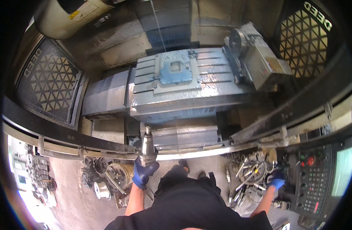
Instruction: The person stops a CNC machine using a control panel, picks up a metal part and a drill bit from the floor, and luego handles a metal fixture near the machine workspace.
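My left hand (143, 173), in a blue glove, is closed around the lower end of a steel tapered tool holder (148, 146). The holder points up, its narrow stud end foremost, in front of the machine's door sill. Far to the right, my right hand (276, 181), also gloved in blue, is beside the machine's control panel (313, 180). Dark, unclear shapes around its fingers hide whether it grips anything. Inside the machine, a blue-tinted square plate (176, 73) with a square recess sits on the slotted table (141, 100).
A rotary unit (260, 63) stands at the table's right end. A pale cylindrical housing (64, 19) hangs at upper left. Hand tools lie on a round stand (254, 171) at right. A spool (102, 190) and metal parts are on the left. The door sill (195, 154) crosses ahead of me.
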`<state>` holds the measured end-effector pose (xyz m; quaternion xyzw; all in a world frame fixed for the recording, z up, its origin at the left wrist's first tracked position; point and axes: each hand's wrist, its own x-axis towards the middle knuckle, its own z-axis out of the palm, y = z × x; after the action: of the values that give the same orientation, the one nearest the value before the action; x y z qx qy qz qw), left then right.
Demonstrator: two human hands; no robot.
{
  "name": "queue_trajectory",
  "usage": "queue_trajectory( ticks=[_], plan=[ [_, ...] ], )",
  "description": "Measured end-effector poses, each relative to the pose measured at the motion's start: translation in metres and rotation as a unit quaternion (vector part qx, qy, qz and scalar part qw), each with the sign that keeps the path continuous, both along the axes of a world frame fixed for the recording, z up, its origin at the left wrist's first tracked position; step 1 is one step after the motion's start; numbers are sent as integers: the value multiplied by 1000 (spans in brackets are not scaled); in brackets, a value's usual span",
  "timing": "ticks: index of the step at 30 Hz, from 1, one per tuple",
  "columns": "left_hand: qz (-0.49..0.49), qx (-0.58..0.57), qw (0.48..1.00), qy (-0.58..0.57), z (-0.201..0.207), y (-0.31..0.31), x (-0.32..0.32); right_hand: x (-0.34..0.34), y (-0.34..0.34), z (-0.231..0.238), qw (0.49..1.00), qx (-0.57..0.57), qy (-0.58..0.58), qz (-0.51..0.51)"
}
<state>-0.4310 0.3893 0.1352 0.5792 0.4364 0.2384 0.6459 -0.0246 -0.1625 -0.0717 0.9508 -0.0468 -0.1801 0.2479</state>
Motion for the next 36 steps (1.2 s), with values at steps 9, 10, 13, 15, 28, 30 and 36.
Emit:
queue_trajectory(
  ticks=[9, 10, 13, 15, 28, 30, 36],
  plan=[
    [-118, 101, 985, -78, 14, 95, 47, -74, 456, 71, 537, 840, 81, -18],
    [-115, 102, 983, -96, 21, 103, 56, -58, 489, 91, 563, 822, 73, 42],
    [-73, 38, 984, -158, -5, 133, 64, -13, 589, 200, 524, 814, -40, 249],
    [6, -140, 947, -290, -28, 151, 59, 20, 645, 280, 469, 811, -90, 338],
    [212, 177, 943, -187, -6, 240, 138, 325, 906, 633, 506, 765, -228, 326],
    [234, 110, 952, -165, 3, 262, 156, 327, 920, 629, 480, 798, -169, 324],
    [200, 107, 950, -215, 3, 377, 218, 341, 924, 629, 435, 791, -174, 393]
  ],
)
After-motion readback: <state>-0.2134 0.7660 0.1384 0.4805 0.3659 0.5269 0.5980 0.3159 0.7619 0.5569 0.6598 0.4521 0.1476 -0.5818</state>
